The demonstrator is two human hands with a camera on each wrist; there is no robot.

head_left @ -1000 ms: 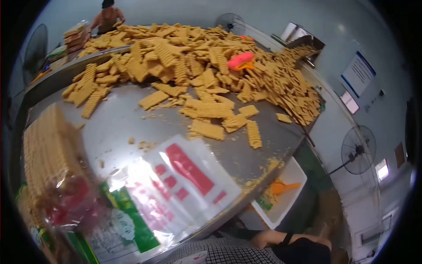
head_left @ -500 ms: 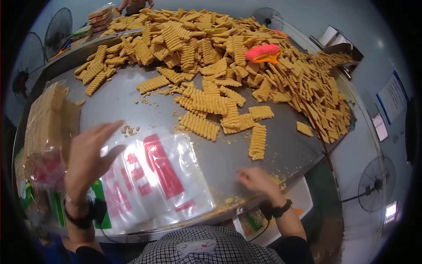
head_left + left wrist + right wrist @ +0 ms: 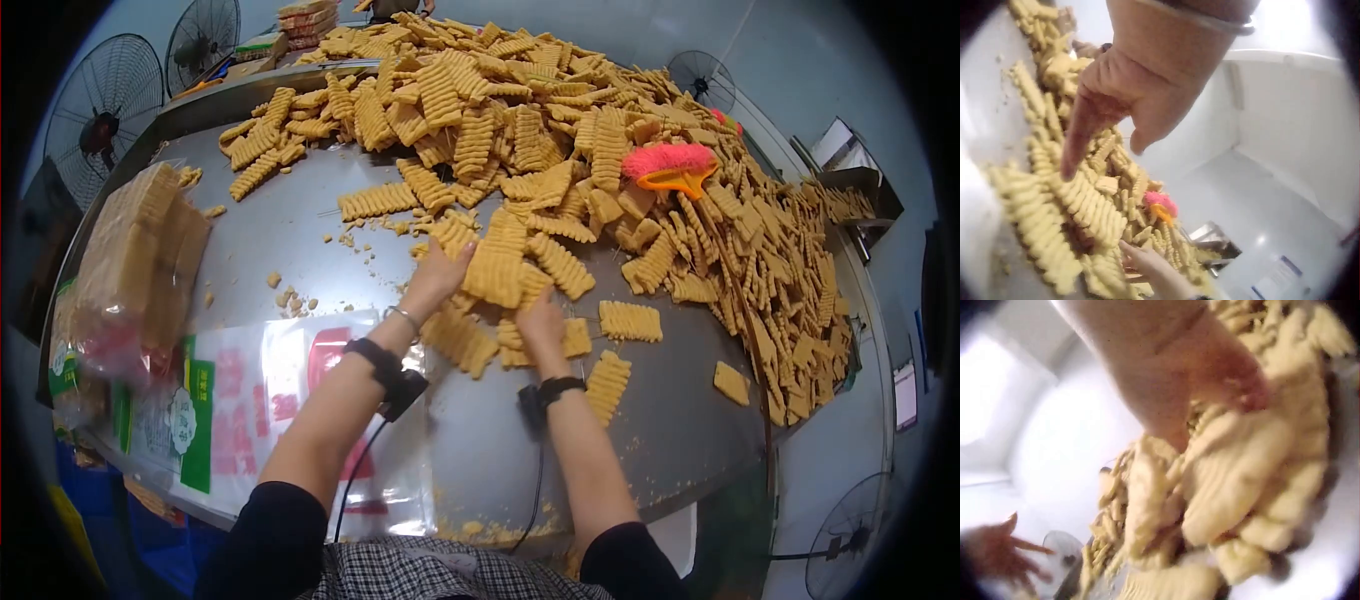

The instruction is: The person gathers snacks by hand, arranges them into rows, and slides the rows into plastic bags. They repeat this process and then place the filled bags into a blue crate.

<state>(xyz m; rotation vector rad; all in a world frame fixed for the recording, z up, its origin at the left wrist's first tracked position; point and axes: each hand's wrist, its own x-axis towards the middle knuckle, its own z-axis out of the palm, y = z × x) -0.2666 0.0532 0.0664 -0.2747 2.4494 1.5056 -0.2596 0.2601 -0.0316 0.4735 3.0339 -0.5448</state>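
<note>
Ridged golden snack slabs lie in a loose cluster on the metal table. My left hand [image 3: 440, 275] reaches over them from the left. Its fingers are extended and spread, with fingertips right at a ridged slab [image 3: 1088, 206]. On the cluster's near right side, my right hand [image 3: 541, 325] grips a ridged slab [image 3: 495, 268], fingers bent at its edge. In the right wrist view this slab [image 3: 1238, 478] is blurred and partly covers the fingertips. Another slab [image 3: 460, 340] lies below and between the hands.
A large heap of slabs [image 3: 480, 90] fills the far side, with a pink-and-orange brush [image 3: 672, 168] on it. Left stands a clear bag of stacked slabs [image 3: 140, 265]. Printed plastic bags [image 3: 235, 400] lie flat on the metal table [image 3: 680, 420]. A person [image 3: 390, 10] stands beyond.
Both hands have come forward from the table's near side into the slab cluster; the left moved right, away from the bagged stack. The head view has turned left.
</note>
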